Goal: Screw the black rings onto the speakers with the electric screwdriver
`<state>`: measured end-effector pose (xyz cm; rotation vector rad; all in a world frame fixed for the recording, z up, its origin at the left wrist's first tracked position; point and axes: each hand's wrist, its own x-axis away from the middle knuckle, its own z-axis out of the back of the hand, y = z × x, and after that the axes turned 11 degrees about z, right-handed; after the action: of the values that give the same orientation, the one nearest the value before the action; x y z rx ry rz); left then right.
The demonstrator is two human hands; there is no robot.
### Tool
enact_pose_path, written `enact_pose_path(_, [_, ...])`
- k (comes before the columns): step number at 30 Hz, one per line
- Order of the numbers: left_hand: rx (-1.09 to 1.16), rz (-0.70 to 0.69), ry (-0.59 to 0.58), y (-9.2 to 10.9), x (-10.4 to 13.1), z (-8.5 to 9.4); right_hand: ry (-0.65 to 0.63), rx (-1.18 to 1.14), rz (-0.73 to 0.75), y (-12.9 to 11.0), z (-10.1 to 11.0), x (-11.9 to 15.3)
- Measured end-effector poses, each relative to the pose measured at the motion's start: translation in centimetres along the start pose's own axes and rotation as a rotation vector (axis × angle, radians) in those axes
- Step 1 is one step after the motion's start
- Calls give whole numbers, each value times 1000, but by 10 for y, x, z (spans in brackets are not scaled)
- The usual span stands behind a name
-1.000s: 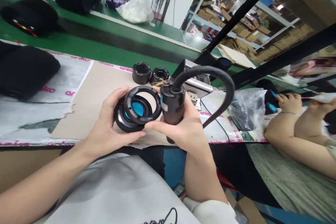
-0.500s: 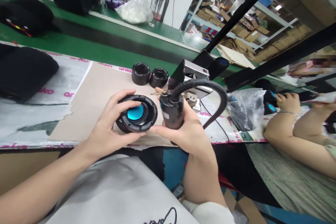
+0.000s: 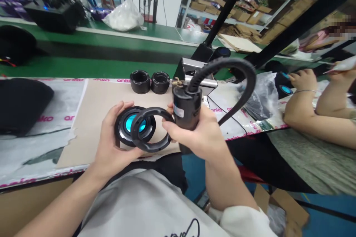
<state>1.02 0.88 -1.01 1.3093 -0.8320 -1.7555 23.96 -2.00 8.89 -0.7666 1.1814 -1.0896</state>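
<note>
My left hand (image 3: 111, 146) is curled around a round black speaker part (image 3: 120, 127) with a shiny blue disc (image 3: 130, 122) at its centre. My right hand (image 3: 204, 129) grips a black corded electric screwdriver (image 3: 186, 107), its cable looping up and to the right. A loose black ring (image 3: 151, 148) is pinched between fingertips of the same hand. This ring is tilted and overlaps the right side of the speaker part in the view. The screwdriver's lower tip is hidden.
Two short black cylindrical housings (image 3: 150, 82) stand on the cardboard sheet (image 3: 91, 118). Behind the screwdriver is a metal-and-black device (image 3: 208, 85). A black rounded object (image 3: 25, 105) lies at left. On the right, a co-worker's arms (image 3: 308, 109) rest near a clear plastic bag (image 3: 260, 98).
The black ring has come away from the speaker part and is now in my right hand's fingers. My right hand has shifted slightly right with the screwdriver. The camera view has turned somewhat.
</note>
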Motion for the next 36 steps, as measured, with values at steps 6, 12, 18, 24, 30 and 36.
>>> enact_pose_path(6, [48, -18, 47, 5, -3, -5, -633, 232, 341, -29, 12, -72])
enact_pose_path(12, [-69, -72, 94, 4, -4, -5, -785, 462, 454, -49, -18, -120])
enact_pose_path(18, [-82, -47, 87, 3, -2, -6, -306, 396, 386, -40, -5, -76])
enact_pose_path(24, [41, 46, 86, 1, 5, -15, 4, 216, 109, -9, -25, 13])
enact_pose_path(30, [42, 28, 72, -6, 7, -14, 13, 306, 189, 9, -53, 30])
enact_pose_path(36, [28, 55, 76, -7, 12, -12, -51, -3, 136, -4, -28, 12])
